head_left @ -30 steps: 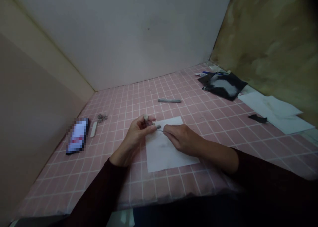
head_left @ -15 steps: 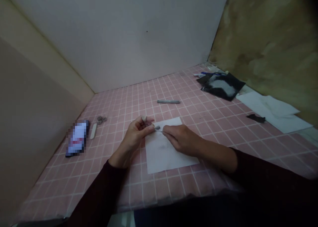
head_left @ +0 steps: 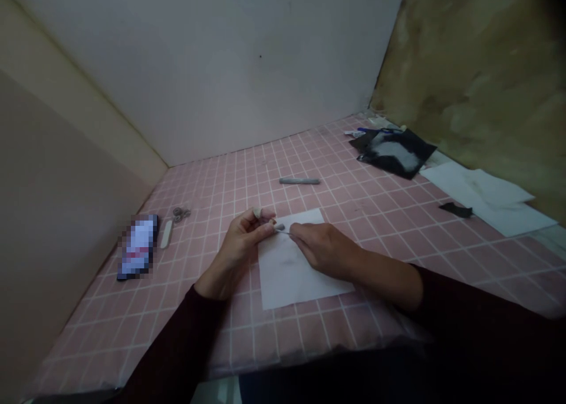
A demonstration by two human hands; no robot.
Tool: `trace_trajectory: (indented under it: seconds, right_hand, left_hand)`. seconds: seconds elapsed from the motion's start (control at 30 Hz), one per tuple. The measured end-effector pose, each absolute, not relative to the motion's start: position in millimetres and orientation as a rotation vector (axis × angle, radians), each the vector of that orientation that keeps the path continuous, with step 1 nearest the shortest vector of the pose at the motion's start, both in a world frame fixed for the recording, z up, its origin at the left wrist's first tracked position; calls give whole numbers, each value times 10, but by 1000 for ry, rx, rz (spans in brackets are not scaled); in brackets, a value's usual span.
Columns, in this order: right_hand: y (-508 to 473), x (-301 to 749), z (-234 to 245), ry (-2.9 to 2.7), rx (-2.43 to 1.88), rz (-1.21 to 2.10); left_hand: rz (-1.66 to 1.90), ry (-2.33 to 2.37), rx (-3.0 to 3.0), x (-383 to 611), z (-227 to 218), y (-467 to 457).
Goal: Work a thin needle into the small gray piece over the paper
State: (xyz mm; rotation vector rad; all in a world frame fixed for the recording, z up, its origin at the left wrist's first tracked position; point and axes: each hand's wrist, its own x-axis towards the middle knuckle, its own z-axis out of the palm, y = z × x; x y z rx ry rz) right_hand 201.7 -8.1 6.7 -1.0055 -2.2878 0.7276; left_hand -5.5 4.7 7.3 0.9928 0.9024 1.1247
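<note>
My left hand [head_left: 241, 236] pinches a small grey stub [head_left: 279, 227] between thumb and fingers, just above a white sheet of paper [head_left: 294, 280]. Something pale is wrapped around or held at one of its fingers; I cannot make out which. My right hand [head_left: 327, 248] is closed on a thin, slender tool [head_left: 285, 233], most of it hidden in the fingers. The tool's tip reaches the stub, or comes very close to it. A faint grey smudge shows on the paper below.
A grey marker-like stick [head_left: 299, 181] lies beyond the paper. At left are a phone [head_left: 138, 248], a pale flat stick [head_left: 166, 234] and small scissors [head_left: 179, 214]. A black sheet [head_left: 400, 153], white papers [head_left: 481, 197] and a dark scrap [head_left: 455, 210] lie at right. Walls border the pink-checked table.
</note>
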Motion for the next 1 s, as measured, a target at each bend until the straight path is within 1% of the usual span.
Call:
trace_trajectory:
  seconds: [0.03, 0.1, 0.37, 0.77, 1.0]
  right_hand:
    - [-84, 2022, 55, -2336, -1019, 634]
    - [-83, 2036, 50, -2368, -1035, 576]
    - [-71, 2076, 117, -2323, -1042, 564]
    - [-64, 2073, 88, -2401, -1121, 466]
    - [-77, 2058, 78, -2450, -1119, 443]
  left_hand:
    - [1110, 903, 945, -58, 64, 54]
    - [1082, 866, 861, -81, 48, 75]
    - [1038, 717, 640, -169, 32, 125]
    - [1027, 678, 694, -140, 41, 100]
    - [1011, 821, 803, -117, 47, 74]
